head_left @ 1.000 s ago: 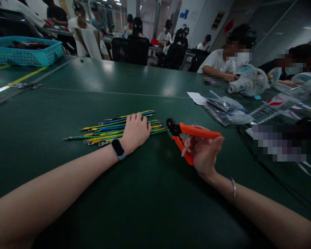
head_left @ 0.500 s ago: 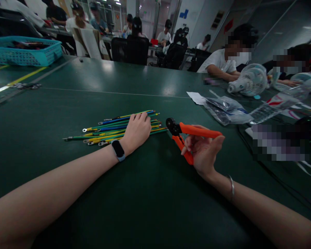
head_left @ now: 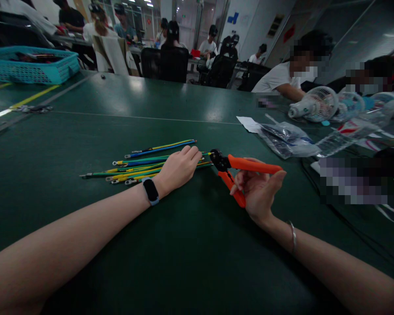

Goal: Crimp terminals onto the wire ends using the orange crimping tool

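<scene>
My left hand (head_left: 180,168) is closed on a green wire (head_left: 144,159) with a yellow sleeve and a ring terminal at its left end. The wire's yellow right tip meets the black jaws of the crimping pliers (head_left: 254,164); whether it sits inside them I cannot tell. My right hand (head_left: 261,197) grips the pliers' orange handles, which are spread apart. Under and beside my left hand lies a bunch of green, yellow and blue wires (head_left: 141,174) with ring terminals, partly hidden by the fingers. Just behind it rests a separate pair of wires (head_left: 164,147), blue and yellow-green.
A turquoise basket (head_left: 52,72) stands at the far left, near small metal parts (head_left: 33,109). On the right are a clear plastic bag (head_left: 285,138), a plastic bottle (head_left: 343,131), a white fan (head_left: 318,104) and cables. Co-workers sit across the green table (head_left: 157,94).
My left hand has moved slightly right, drawing the green wire with it until its tip reaches the pliers' jaws. The right hand and pliers have barely moved.
</scene>
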A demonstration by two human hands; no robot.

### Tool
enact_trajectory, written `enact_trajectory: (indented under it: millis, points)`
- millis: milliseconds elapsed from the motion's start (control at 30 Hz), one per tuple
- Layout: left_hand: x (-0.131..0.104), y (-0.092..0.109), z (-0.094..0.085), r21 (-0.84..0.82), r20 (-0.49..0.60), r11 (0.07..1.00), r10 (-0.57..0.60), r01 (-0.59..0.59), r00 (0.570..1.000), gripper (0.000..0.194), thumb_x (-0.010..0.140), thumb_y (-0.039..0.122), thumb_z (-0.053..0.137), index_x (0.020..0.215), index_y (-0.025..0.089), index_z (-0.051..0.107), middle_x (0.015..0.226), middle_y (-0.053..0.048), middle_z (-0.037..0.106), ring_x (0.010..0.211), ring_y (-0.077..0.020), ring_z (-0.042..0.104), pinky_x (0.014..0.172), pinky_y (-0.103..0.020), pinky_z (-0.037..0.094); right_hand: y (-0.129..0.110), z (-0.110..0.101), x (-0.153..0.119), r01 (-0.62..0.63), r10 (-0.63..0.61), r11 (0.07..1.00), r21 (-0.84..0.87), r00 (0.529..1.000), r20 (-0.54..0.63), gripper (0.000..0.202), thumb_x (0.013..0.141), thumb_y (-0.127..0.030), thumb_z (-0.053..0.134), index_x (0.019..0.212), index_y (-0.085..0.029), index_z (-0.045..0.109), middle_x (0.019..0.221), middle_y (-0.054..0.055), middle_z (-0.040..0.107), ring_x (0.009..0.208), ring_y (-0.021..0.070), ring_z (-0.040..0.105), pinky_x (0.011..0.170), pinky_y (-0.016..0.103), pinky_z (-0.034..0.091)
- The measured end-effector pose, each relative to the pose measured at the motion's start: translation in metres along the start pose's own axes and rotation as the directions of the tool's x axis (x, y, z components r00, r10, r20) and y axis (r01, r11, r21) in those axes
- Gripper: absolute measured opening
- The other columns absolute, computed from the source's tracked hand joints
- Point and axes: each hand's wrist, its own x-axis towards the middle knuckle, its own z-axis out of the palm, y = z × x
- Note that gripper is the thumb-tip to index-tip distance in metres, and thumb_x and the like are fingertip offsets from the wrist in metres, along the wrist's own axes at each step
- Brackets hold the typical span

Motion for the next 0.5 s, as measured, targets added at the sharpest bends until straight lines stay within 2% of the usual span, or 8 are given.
enact_trajectory:
  millis: [167,367,500]
  points:
    - [0.0005,0.0015,-0.0015,-0.014,-0.006,1.000,-0.003,0.003,1.000,0.019,0.098,0.013,0.042,0.105,0.012,0.059,0.103,-0.012,0.063,0.094,-0.0242,0.058,0.074,-0.034,0.051,-0.0012,0.0006,-0.0003,0.010,-0.010,1.000,-0.015,1.000,0.003,0.072,0.083,-0.086,0.032,0.107,-0.027,0.064,0.062,-0.003,0.049,0.049,0.0120,0.043,0.041,0.025,0.045]
    - [-0.0008,0.0006,0.0006,-0.038,0.006,0.999,-0.011,0.011,1.000,0.032,0.094,0.005,0.044,0.123,0.012,0.055,0.103,-0.010,0.067,0.095,-0.0229,0.060,0.074,-0.032,0.051,-0.0018,0.0003,-0.0003,-0.001,0.001,1.000,-0.010,1.000,-0.001,0.076,0.082,-0.088,0.032,0.108,-0.025,0.064,0.061,-0.003,0.049,0.049,0.0122,0.044,0.040,0.026,0.046]
    - [-0.0011,-0.0001,-0.0003,-0.042,-0.006,0.999,0.024,-0.024,1.000,0.032,0.094,0.005,0.045,0.122,0.011,0.056,0.106,-0.011,0.068,0.096,-0.0224,0.060,0.076,-0.032,0.052,-0.0010,-0.0003,0.0006,-0.004,0.004,1.000,-0.005,1.000,-0.015,0.074,0.083,-0.087,0.030,0.108,-0.025,0.063,0.061,-0.003,0.050,0.048,0.0122,0.044,0.040,0.025,0.045]
